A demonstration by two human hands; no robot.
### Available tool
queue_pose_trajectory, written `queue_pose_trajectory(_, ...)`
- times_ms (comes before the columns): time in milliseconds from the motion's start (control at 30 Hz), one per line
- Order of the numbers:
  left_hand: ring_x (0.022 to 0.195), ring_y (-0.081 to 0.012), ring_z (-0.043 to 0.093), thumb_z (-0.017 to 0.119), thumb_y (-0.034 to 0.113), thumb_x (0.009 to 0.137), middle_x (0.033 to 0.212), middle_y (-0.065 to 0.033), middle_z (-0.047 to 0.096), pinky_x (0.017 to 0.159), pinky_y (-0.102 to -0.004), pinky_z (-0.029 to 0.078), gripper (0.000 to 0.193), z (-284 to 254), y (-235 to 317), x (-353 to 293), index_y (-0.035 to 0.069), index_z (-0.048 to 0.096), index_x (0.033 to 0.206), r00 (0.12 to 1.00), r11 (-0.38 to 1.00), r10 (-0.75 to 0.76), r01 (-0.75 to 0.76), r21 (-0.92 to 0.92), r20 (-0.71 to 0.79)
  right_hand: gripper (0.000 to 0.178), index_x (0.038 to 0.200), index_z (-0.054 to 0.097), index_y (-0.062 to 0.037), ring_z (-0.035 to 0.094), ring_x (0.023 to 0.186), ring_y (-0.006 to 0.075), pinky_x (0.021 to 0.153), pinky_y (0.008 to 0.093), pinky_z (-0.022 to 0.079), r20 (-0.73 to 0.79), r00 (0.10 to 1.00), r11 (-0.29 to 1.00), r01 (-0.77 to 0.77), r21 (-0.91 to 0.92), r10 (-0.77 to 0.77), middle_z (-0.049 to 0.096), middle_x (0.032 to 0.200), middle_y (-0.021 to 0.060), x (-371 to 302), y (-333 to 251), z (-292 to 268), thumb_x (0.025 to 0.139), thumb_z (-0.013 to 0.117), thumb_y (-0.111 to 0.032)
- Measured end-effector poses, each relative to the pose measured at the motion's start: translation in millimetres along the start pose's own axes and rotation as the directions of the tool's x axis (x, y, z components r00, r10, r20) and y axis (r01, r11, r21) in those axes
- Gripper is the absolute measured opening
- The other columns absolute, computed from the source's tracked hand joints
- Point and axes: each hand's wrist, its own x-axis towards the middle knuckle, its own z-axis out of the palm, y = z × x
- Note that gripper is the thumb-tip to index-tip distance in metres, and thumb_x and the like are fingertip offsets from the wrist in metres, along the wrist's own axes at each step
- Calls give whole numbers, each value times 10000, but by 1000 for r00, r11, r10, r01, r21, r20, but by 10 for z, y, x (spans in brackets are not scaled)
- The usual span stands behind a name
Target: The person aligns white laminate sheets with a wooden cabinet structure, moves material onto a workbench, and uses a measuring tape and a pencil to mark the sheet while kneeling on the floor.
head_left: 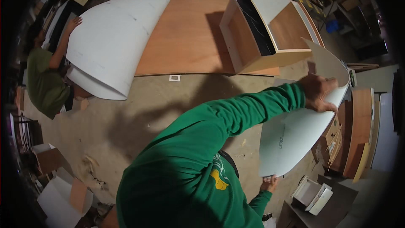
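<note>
The person holds 1 large white, thin, bowed laminate sheet (301,133) at the right of the view, above the concrete floor (139,109). Its long axis runs top right to bottom centre. One hand (318,93), in a green sleeve, is closed over the upper edge; the other hand (269,183) grips the lower corner. Which hand is left or right cannot be told.

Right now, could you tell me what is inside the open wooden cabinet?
The wooden cabinet shows a bare brown compartment and dark wires in a side slot; its lower interior is hidden by its own walls.
</note>
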Motion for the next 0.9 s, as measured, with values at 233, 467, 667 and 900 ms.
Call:
queue_pose_trajectory(233,678,-272,685,714,708,722,831,-46,628,559,-411,542,646,8,637,111,105,611,930,854,843,519,-518,144,32,524,1178,616,-135,564,1143,297,989,512,436,75,957,887,-287,361,279,633,1254,72,280,331,1131,869,702,-550)
queue_pose_trajectory(467,667,-229,659,661,660,794,788,-32,572,528,-363,515,565,-695,811,106,114,577,911,759,752,652,-644,139,-8,944,1359,572,-62,476,1299,320,1064,533,369,237,967,895,-185,407,92,538,1421,158,844,-212,1219,808,576,-829)
queue_pose_trajectory(667,618,-260,639,811,538,746,747,-67,597,534,-355,518,532,-1288,308,-313,62,586,817,844,833,533,-508,220,-69,909,1394,555,-130,456,1317,327,1150,593,303,-117,983,878,182,443,-145,487,1471,81,1232,-1102,1050,830,518,-841)
queue_pose_trajectory(900,711,-267,625,948,477,582,809,-74,606,620,-364,511,677,-874,-77,-984,57,593,978,971,955,230,-239,173,72,753,1409,517,-100,478,1318,303,1098,555,379,-151,944,844,330,424,-293,508,1441,107,1507,-1664,766,920,591,-668)
